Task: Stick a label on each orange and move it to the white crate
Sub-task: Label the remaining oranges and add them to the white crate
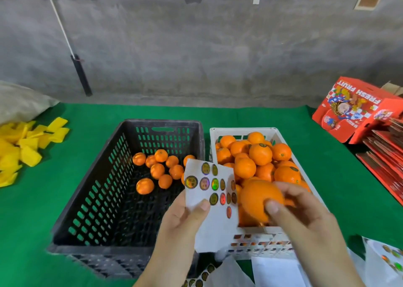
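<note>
Landmark = the slotted black plastic crate (130,177) on the green cloth tabletop (32,232).

Far left of it: a heap of yellow foam fruit sleeves (24,147), not in play.

Inside it, toward its back-right: approx. ten loose unlabelled oranges (160,170) left to do.

At its front-right corner, your left hand (185,219) pinches the white backing sheet of shiny round hologram stickers (209,190), thumb on top, fingers curled beneath; the sheet stands up over the crate's right wall.

Right of it, touching its side: the white slotted plastic crate (242,131), piled w/ oranges, some showing dark labels on top.

Over that white crate's near end, your right hand (301,212) grips one large orange (260,199), thumb and fingers wrapped round it. No label visible on the side facing you; can't tell re the far side.

Step, as I judge it: orange in hand, either awaiting its sticker or about to drop in. If unlabelled, you'll need to peel one off the sheet, press it on firmly, then set the orange down gently so the pile doesn't roll.

Farther right of the crate: red "FRESH FRUIT" cardboard boxes (353,110).
</note>
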Action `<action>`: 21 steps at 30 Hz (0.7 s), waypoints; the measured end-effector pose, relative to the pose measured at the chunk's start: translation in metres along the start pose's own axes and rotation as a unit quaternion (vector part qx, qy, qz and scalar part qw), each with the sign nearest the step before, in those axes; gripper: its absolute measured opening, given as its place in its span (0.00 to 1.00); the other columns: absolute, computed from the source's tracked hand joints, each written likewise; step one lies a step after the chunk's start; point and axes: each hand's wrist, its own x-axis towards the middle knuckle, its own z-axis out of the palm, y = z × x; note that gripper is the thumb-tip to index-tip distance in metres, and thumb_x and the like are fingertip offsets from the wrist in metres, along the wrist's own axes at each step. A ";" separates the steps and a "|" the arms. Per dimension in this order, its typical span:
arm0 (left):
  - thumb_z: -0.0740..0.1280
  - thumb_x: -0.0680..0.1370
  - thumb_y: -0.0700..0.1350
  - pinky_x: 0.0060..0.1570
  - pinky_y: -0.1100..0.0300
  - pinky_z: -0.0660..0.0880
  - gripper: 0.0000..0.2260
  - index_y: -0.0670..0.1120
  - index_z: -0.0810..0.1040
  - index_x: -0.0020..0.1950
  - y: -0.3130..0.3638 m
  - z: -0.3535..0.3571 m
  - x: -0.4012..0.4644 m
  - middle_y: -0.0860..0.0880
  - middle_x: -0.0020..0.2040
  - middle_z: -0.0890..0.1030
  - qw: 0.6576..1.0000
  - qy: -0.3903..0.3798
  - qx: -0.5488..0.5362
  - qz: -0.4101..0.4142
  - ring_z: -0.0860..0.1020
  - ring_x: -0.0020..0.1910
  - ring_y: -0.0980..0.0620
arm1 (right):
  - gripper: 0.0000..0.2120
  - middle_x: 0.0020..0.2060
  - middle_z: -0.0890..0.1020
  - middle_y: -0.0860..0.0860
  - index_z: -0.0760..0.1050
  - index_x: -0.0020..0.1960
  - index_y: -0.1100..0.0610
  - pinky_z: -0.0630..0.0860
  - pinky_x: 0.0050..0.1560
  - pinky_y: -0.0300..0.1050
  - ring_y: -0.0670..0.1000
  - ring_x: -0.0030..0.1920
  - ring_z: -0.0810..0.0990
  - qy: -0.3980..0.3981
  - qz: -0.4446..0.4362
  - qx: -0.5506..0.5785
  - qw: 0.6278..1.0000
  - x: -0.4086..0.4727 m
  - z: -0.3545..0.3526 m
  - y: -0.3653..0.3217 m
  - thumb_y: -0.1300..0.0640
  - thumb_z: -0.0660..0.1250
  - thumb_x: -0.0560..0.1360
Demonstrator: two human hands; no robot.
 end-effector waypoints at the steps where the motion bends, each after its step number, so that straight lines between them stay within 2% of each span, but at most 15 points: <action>1: 0.73 0.78 0.50 0.66 0.49 0.77 0.21 0.53 0.79 0.72 -0.004 -0.005 0.003 0.44 0.70 0.80 1.000 -0.012 0.009 -0.001 0.78 0.70 0.42 | 0.15 0.50 0.87 0.40 0.82 0.58 0.40 0.80 0.47 0.43 0.42 0.47 0.86 0.044 -0.003 -0.021 0.999 0.012 -0.012 0.007 0.47 0.78 0.72; 3: 0.71 0.80 0.50 0.70 0.56 0.72 0.20 0.54 0.78 0.73 -0.003 -0.010 0.005 0.46 0.71 0.79 0.997 -0.044 0.058 -0.002 0.76 0.72 0.45 | 0.14 0.50 0.86 0.40 0.82 0.56 0.43 0.76 0.47 0.43 0.44 0.49 0.83 0.101 0.008 -0.118 0.988 0.054 -0.022 0.027 0.42 0.76 0.72; 4: 0.70 0.81 0.49 0.72 0.59 0.70 0.20 0.55 0.77 0.74 -0.002 -0.012 0.006 0.48 0.73 0.78 0.996 -0.051 0.078 -0.002 0.75 0.74 0.47 | 0.14 0.52 0.85 0.43 0.82 0.57 0.46 0.75 0.49 0.46 0.49 0.52 0.82 0.095 0.019 -0.194 0.976 0.073 -0.026 0.039 0.43 0.76 0.74; 6: 0.67 0.84 0.47 0.73 0.60 0.68 0.19 0.55 0.74 0.76 -0.002 -0.012 0.008 0.49 0.74 0.76 0.992 -0.077 0.099 -0.005 0.72 0.75 0.48 | 0.18 0.57 0.80 0.56 0.82 0.62 0.52 0.71 0.57 0.53 0.61 0.58 0.76 0.093 0.036 -0.376 0.921 0.098 -0.026 0.062 0.41 0.69 0.79; 7: 0.66 0.85 0.45 0.73 0.60 0.69 0.20 0.55 0.73 0.77 -0.001 -0.012 0.009 0.49 0.75 0.76 0.990 -0.094 0.105 -0.010 0.72 0.76 0.48 | 0.23 0.56 0.77 0.60 0.83 0.63 0.52 0.69 0.60 0.56 0.64 0.58 0.73 0.104 0.033 -0.440 0.892 0.104 -0.026 0.075 0.38 0.65 0.79; 8: 0.65 0.86 0.44 0.72 0.60 0.69 0.20 0.54 0.72 0.78 0.003 -0.011 0.008 0.48 0.75 0.75 0.988 -0.105 0.113 -0.018 0.72 0.76 0.48 | 0.27 0.56 0.74 0.61 0.83 0.64 0.51 0.68 0.62 0.57 0.65 0.57 0.71 0.119 0.027 -0.454 0.883 0.105 -0.028 0.082 0.34 0.61 0.79; 10: 0.65 0.86 0.44 0.72 0.56 0.71 0.19 0.54 0.73 0.77 0.006 -0.014 0.009 0.47 0.74 0.77 0.984 -0.126 0.116 -0.046 0.73 0.75 0.46 | 0.33 0.56 0.71 0.61 0.81 0.67 0.51 0.69 0.61 0.59 0.65 0.56 0.70 0.170 0.014 -0.420 0.891 0.102 -0.027 0.084 0.28 0.58 0.78; 12: 0.65 0.86 0.43 0.70 0.50 0.74 0.18 0.52 0.74 0.76 0.010 -0.017 0.010 0.45 0.73 0.78 0.981 -0.139 0.114 -0.068 0.76 0.73 0.43 | 0.36 0.60 0.70 0.58 0.77 0.71 0.50 0.67 0.63 0.58 0.62 0.59 0.69 0.181 -0.027 -0.356 0.916 0.089 -0.018 0.077 0.26 0.54 0.77; 14: 0.63 0.86 0.40 0.66 0.49 0.77 0.17 0.50 0.74 0.76 0.017 -0.021 0.015 0.44 0.71 0.79 0.980 -0.149 0.113 -0.070 0.78 0.70 0.41 | 0.39 0.65 0.72 0.49 0.74 0.74 0.46 0.66 0.67 0.50 0.54 0.67 0.70 0.086 -0.090 -0.217 0.968 0.069 -0.002 0.061 0.23 0.51 0.76; 16: 0.62 0.86 0.38 0.64 0.50 0.79 0.17 0.46 0.74 0.76 0.020 -0.024 0.025 0.42 0.70 0.79 0.979 -0.162 0.108 -0.059 0.79 0.69 0.40 | 0.41 0.68 0.78 0.45 0.76 0.73 0.47 0.74 0.66 0.39 0.46 0.69 0.76 -0.079 -0.061 -0.024 0.995 0.053 0.011 0.042 0.20 0.57 0.72; 17: 0.62 0.86 0.39 0.62 0.49 0.79 0.17 0.44 0.74 0.75 0.021 -0.028 0.032 0.40 0.70 0.80 0.980 -0.156 0.110 -0.057 0.79 0.68 0.38 | 0.36 0.66 0.83 0.46 0.80 0.70 0.46 0.81 0.59 0.41 0.47 0.65 0.82 -0.147 -0.027 0.034 0.988 0.048 0.015 0.035 0.24 0.64 0.73; 18: 0.63 0.86 0.41 0.61 0.48 0.80 0.16 0.43 0.75 0.74 0.022 -0.033 0.041 0.39 0.69 0.80 0.981 -0.150 0.111 -0.059 0.80 0.66 0.37 | 0.25 0.61 0.86 0.48 0.83 0.65 0.46 0.84 0.53 0.44 0.51 0.60 0.86 -0.186 -0.011 0.058 0.981 0.046 0.018 0.034 0.32 0.70 0.76; 19: 0.65 0.86 0.44 0.60 0.47 0.80 0.15 0.43 0.76 0.73 0.021 -0.040 0.052 0.40 0.67 0.81 0.982 -0.137 0.116 -0.060 0.81 0.64 0.37 | 0.15 0.57 0.88 0.50 0.85 0.61 0.46 0.86 0.48 0.46 0.54 0.55 0.88 -0.188 -0.013 0.052 0.981 0.047 0.020 0.036 0.42 0.71 0.78; 20: 0.66 0.85 0.49 0.58 0.48 0.81 0.15 0.44 0.78 0.70 0.020 -0.049 0.067 0.41 0.64 0.83 0.984 -0.121 0.120 -0.056 0.82 0.62 0.39 | 0.10 0.54 0.89 0.50 0.86 0.58 0.46 0.86 0.45 0.45 0.55 0.52 0.89 -0.166 -0.013 0.055 0.984 0.048 0.023 0.033 0.49 0.69 0.79; 21: 0.66 0.85 0.53 0.56 0.52 0.81 0.15 0.46 0.81 0.66 0.016 -0.059 0.084 0.44 0.61 0.85 0.985 -0.089 0.137 -0.059 0.83 0.59 0.42 | 0.11 0.52 0.89 0.50 0.87 0.57 0.45 0.85 0.43 0.43 0.54 0.50 0.89 -0.138 -0.009 0.054 0.989 0.049 0.025 0.030 0.53 0.68 0.80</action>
